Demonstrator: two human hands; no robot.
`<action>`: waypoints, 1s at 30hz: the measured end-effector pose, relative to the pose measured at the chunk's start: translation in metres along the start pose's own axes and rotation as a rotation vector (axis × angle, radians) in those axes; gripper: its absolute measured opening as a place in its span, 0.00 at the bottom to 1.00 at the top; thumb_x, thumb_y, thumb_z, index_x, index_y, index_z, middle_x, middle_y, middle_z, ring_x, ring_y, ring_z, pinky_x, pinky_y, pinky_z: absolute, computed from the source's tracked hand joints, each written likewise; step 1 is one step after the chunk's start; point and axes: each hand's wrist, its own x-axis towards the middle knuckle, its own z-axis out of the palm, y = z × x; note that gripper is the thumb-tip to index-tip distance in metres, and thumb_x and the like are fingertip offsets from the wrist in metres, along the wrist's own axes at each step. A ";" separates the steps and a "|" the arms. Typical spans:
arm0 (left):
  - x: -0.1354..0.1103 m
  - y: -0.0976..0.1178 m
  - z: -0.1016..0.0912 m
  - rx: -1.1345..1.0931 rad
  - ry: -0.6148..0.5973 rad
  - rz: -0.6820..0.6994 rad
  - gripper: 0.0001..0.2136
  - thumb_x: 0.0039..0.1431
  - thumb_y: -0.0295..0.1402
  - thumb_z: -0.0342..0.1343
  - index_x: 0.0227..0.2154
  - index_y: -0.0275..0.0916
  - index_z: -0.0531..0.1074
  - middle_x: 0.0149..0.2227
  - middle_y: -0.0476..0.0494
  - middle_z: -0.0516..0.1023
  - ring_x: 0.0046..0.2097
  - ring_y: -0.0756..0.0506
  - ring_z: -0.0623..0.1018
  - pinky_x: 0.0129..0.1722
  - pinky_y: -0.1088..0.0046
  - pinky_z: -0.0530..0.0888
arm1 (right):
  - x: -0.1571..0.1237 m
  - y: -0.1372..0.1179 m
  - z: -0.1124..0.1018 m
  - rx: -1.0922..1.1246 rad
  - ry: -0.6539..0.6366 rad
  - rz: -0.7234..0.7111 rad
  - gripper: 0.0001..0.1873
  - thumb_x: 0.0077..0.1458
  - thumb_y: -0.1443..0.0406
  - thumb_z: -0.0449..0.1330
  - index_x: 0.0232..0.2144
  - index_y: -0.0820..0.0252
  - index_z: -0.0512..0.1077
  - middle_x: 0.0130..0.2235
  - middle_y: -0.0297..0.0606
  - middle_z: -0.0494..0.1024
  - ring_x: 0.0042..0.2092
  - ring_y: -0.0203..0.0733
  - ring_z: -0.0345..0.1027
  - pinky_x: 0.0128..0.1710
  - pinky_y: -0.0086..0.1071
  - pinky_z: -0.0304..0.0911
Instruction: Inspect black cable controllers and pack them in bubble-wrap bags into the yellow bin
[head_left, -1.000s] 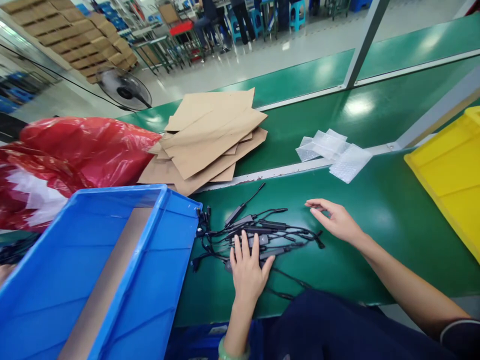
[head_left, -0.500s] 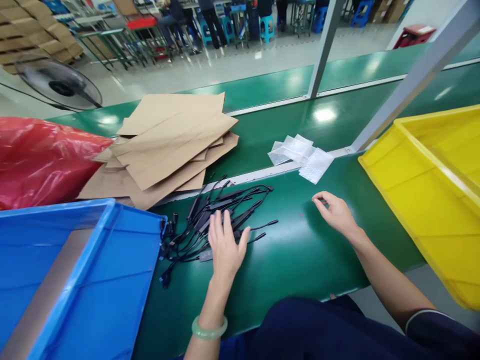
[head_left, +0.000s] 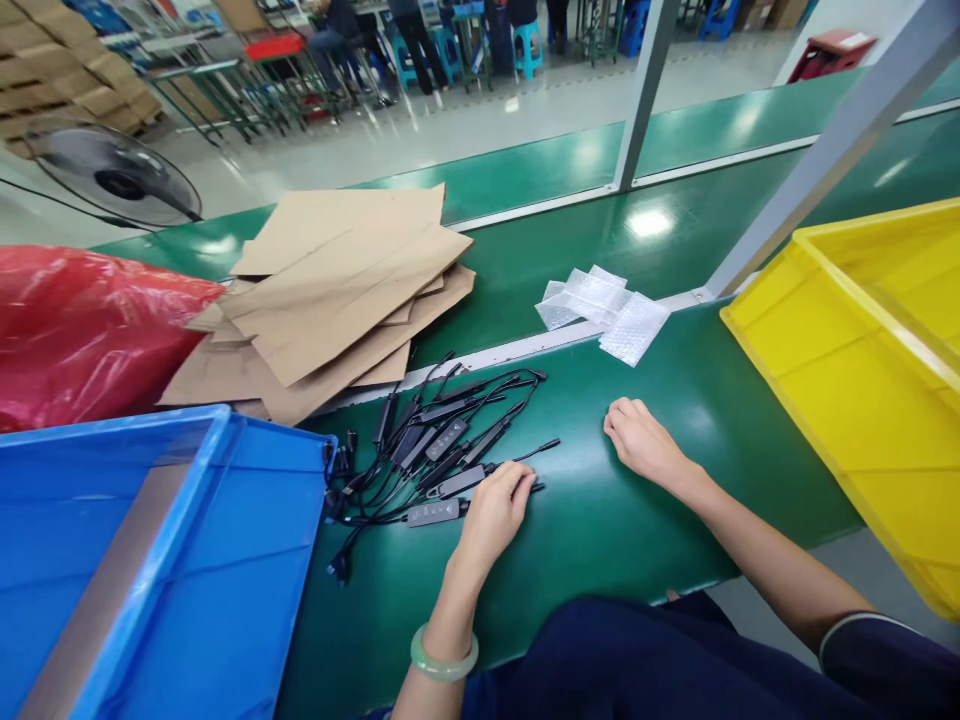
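Note:
A tangle of black cables with inline control boxes (head_left: pixel 448 440) lies on the green work table, plugs toward the left. My left hand (head_left: pixel 495 512), wearing a pale green bangle (head_left: pixel 444 655), is closed at the pile's right end. Its fingers pinch a black cable (head_left: pixel 537 487) beside the nearest control box (head_left: pixel 433 512), and the cable's tip shows past them. To the right, my right hand (head_left: pixel 641 440) hovers over the table with fingers curled together. Whatever those fingers may hold is hidden. Beyond it lie clear bubble-wrap bags (head_left: pixel 634 328).
At the left stand a blue bin (head_left: pixel 225 560) and a red plastic bag (head_left: pixel 97 335). Brown cardboard sheets (head_left: pixel 352 270) are stacked behind the cables. A yellow bin (head_left: pixel 847 400) sits at the right, beside a slanted metal post (head_left: pixel 817 160). Behind are a fan (head_left: pixel 120 185) and seated people.
My left hand has moved right and toward me, from spread fingers over the pile to a pinch on a cable. My right hand has shifted slightly left and its fingers have curled further.

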 end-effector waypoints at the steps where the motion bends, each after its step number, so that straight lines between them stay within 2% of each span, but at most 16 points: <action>1: 0.002 0.000 -0.003 -0.055 -0.018 -0.017 0.09 0.64 0.32 0.45 0.33 0.40 0.70 0.32 0.47 0.74 0.32 0.48 0.73 0.34 0.73 0.69 | 0.001 -0.001 0.000 0.001 0.000 -0.009 0.11 0.58 0.72 0.46 0.28 0.60 0.66 0.34 0.46 0.68 0.35 0.49 0.60 0.38 0.41 0.60; 5: 0.004 -0.002 -0.009 -0.195 -0.058 -0.059 0.07 0.61 0.34 0.51 0.39 0.40 0.72 0.35 0.46 0.76 0.32 0.48 0.73 0.33 0.72 0.69 | 0.005 -0.013 -0.001 0.058 -0.001 -0.021 0.10 0.60 0.71 0.45 0.30 0.59 0.64 0.31 0.42 0.69 0.33 0.47 0.61 0.36 0.38 0.61; 10: -0.004 -0.009 -0.010 -0.479 -0.067 -0.128 0.09 0.58 0.35 0.54 0.39 0.39 0.74 0.36 0.45 0.77 0.36 0.47 0.73 0.39 0.70 0.70 | 0.011 -0.054 0.011 0.285 -0.003 -0.036 0.03 0.61 0.69 0.51 0.36 0.57 0.63 0.33 0.36 0.72 0.35 0.40 0.67 0.35 0.31 0.64; 13: -0.007 -0.013 -0.009 -0.713 -0.045 -0.203 0.14 0.56 0.36 0.56 0.44 0.38 0.72 0.36 0.44 0.76 0.37 0.48 0.74 0.40 0.70 0.71 | 0.013 -0.078 0.025 0.469 0.006 -0.065 0.03 0.60 0.68 0.52 0.38 0.57 0.64 0.35 0.38 0.73 0.36 0.41 0.69 0.37 0.33 0.66; 17: -0.007 -0.017 -0.008 -0.880 -0.027 -0.244 0.17 0.53 0.36 0.58 0.46 0.37 0.70 0.36 0.44 0.75 0.37 0.48 0.74 0.39 0.71 0.72 | 0.015 -0.094 0.038 0.527 0.000 -0.084 0.05 0.61 0.67 0.50 0.39 0.57 0.65 0.36 0.39 0.74 0.37 0.43 0.70 0.38 0.36 0.68; 19: -0.008 -0.018 -0.008 -0.912 -0.014 -0.243 0.16 0.54 0.35 0.57 0.45 0.36 0.71 0.37 0.43 0.75 0.37 0.48 0.73 0.38 0.72 0.72 | 0.014 -0.097 0.041 0.527 -0.006 -0.088 0.06 0.61 0.66 0.50 0.39 0.56 0.65 0.36 0.40 0.74 0.38 0.44 0.71 0.39 0.37 0.69; 22: -0.011 -0.015 -0.006 -0.915 0.011 -0.228 0.16 0.53 0.33 0.56 0.45 0.35 0.74 0.33 0.44 0.75 0.31 0.51 0.71 0.32 0.75 0.70 | 0.008 -0.097 0.045 0.502 0.014 -0.098 0.07 0.61 0.63 0.50 0.41 0.55 0.66 0.38 0.42 0.76 0.38 0.47 0.73 0.38 0.40 0.71; 25: -0.012 -0.014 -0.002 -0.885 0.055 -0.245 0.15 0.51 0.30 0.56 0.42 0.35 0.77 0.30 0.45 0.74 0.26 0.53 0.67 0.26 0.78 0.66 | 0.005 -0.085 0.055 0.427 0.112 -0.146 0.08 0.60 0.59 0.51 0.41 0.52 0.66 0.37 0.41 0.77 0.36 0.50 0.74 0.35 0.42 0.72; 28: -0.008 -0.019 0.004 -0.851 0.146 -0.289 0.15 0.49 0.31 0.57 0.41 0.36 0.78 0.29 0.46 0.75 0.26 0.53 0.67 0.26 0.78 0.67 | 0.011 -0.067 0.071 0.380 0.165 -0.226 0.11 0.58 0.54 0.53 0.41 0.48 0.66 0.36 0.41 0.77 0.33 0.53 0.74 0.32 0.46 0.73; 30: -0.006 -0.021 0.010 -0.801 0.215 -0.333 0.16 0.46 0.31 0.59 0.41 0.38 0.79 0.30 0.46 0.76 0.27 0.52 0.68 0.30 0.76 0.71 | 0.016 -0.058 0.081 0.385 0.170 -0.248 0.12 0.54 0.52 0.55 0.40 0.44 0.67 0.35 0.42 0.77 0.34 0.57 0.74 0.31 0.51 0.72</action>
